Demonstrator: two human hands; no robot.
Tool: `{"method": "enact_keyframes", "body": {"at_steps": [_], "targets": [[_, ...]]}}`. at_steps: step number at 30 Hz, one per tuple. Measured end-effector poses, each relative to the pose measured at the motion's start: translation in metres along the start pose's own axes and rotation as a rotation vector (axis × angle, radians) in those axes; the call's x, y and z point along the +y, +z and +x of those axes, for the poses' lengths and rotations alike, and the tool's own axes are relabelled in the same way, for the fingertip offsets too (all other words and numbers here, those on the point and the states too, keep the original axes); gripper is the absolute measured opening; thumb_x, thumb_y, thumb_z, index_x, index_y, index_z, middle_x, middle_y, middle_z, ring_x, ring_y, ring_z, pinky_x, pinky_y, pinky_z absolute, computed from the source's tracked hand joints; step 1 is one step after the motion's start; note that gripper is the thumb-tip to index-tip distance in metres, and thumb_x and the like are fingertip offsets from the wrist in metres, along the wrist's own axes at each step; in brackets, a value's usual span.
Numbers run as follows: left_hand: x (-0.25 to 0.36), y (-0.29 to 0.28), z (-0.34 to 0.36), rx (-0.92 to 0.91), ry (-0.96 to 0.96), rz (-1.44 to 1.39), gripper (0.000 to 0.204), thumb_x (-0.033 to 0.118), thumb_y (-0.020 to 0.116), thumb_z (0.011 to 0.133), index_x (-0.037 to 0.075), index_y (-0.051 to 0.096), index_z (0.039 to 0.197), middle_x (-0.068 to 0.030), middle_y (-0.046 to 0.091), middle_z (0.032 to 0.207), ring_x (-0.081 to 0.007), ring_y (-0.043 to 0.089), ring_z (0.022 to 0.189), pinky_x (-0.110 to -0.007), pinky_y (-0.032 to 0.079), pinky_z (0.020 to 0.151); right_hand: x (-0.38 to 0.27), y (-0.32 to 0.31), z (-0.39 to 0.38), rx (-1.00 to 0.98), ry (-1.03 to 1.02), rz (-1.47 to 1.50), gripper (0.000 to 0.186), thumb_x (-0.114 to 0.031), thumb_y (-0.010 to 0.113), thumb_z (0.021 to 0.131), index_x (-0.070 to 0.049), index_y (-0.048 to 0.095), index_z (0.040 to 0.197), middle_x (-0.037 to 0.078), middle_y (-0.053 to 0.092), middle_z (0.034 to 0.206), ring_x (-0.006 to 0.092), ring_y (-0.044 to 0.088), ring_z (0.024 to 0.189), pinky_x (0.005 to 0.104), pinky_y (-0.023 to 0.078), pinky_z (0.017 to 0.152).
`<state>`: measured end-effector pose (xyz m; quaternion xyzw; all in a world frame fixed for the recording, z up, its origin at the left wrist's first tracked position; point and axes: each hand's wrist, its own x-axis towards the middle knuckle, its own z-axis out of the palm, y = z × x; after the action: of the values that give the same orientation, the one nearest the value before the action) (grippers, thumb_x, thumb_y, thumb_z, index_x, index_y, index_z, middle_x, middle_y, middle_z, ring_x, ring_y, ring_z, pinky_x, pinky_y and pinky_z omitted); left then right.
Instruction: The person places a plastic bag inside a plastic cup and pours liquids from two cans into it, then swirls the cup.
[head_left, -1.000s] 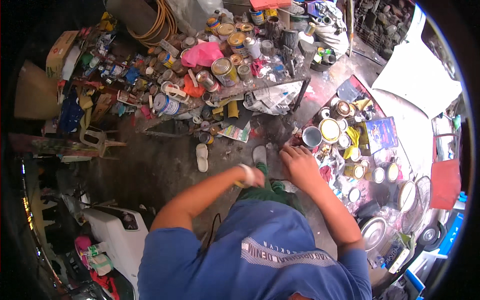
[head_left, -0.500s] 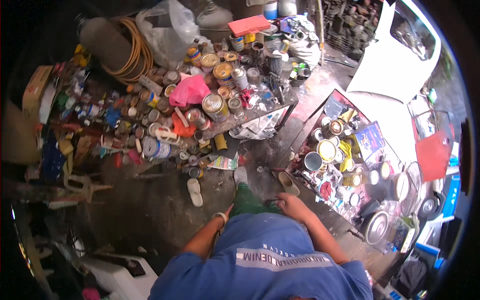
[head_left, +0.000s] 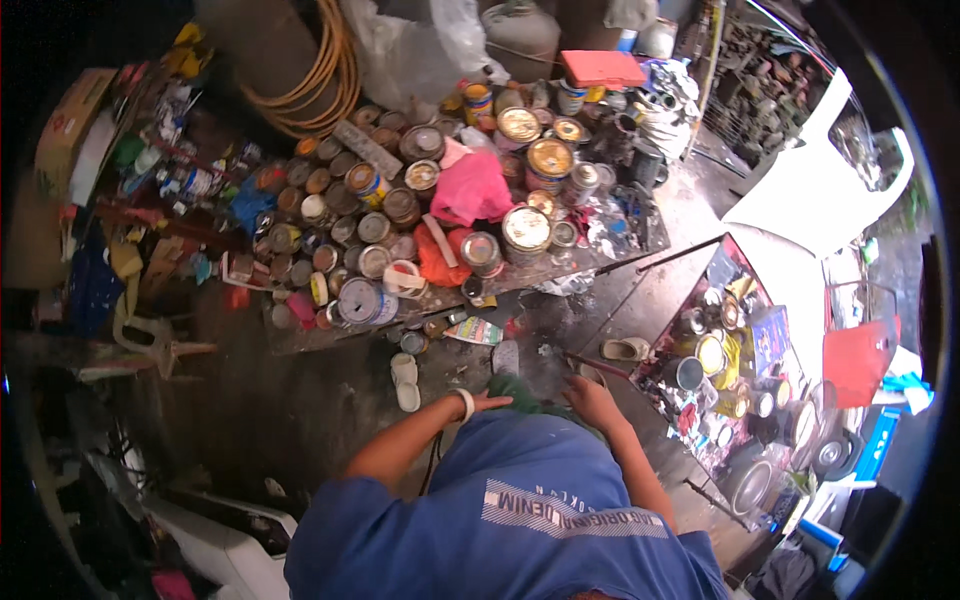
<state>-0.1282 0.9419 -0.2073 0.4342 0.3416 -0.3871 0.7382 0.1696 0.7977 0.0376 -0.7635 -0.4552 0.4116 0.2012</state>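
Observation:
My left hand (head_left: 486,402), with a pale band (head_left: 466,403) on its wrist, reaches to the front of my body beside green trousers (head_left: 512,388). Its fingers look stretched out, and I see nothing in them. On the other side of the trousers is my right hand (head_left: 593,402); its fingers are partly hidden, so I cannot tell whether they hold anything. Neither hand touches the cluttered table ahead. On that table stand several paint cans, among them a large can with a pale lid (head_left: 527,230), beside a pink plastic bag (head_left: 472,188) and an orange plastic bag (head_left: 442,255).
A low table at right carries a dark open can (head_left: 689,373), yellow cloth (head_left: 731,365) and a blue sheet (head_left: 769,340). A pale clog (head_left: 405,383) and another shoe (head_left: 625,349) lie on the floor. Coiled orange hose (head_left: 335,75) hangs behind the cans. A white panel (head_left: 800,200) leans far right.
The view has shifted, and the can table now appears closer. My left hand has come further forward with fingers extended. The right hand remains near the trousers.

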Motion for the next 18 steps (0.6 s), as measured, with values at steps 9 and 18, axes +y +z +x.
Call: {"method": "enact_keyframes", "body": {"at_steps": [9, 18], "targets": [[0.017, -0.039, 0.025, 0.432, 0.093, 0.178, 0.083, 0.069, 0.062, 0.09, 0.003, 0.058, 0.14, -0.0191, 0.063, 0.136, -0.035, 0.058, 0.127, -0.045, 0.045, 0.107, 0.159, 0.062, -0.038, -0.064, 0.473, -0.1, 0.041, -0.025, 0.07, 0.092, 0.002, 0.067, 0.123, 0.027, 0.071, 0.115, 0.0424, 0.069, 0.107, 0.0473, 0.055, 0.091], [0.005, -0.051, 0.035, 0.578, -0.111, 0.632, 0.05, 0.044, 0.057, 0.095, 0.005, 0.071, 0.122, -0.0202, 0.071, 0.124, -0.0399, 0.066, 0.117, -0.049, 0.049, 0.102, 0.23, 0.143, -0.127, 0.237, 0.691, 0.233, 0.034, -0.021, 0.066, 0.096, 0.002, 0.068, 0.122, 0.017, 0.076, 0.101, 0.0233, 0.074, 0.088, 0.0368, 0.056, 0.08]]}}
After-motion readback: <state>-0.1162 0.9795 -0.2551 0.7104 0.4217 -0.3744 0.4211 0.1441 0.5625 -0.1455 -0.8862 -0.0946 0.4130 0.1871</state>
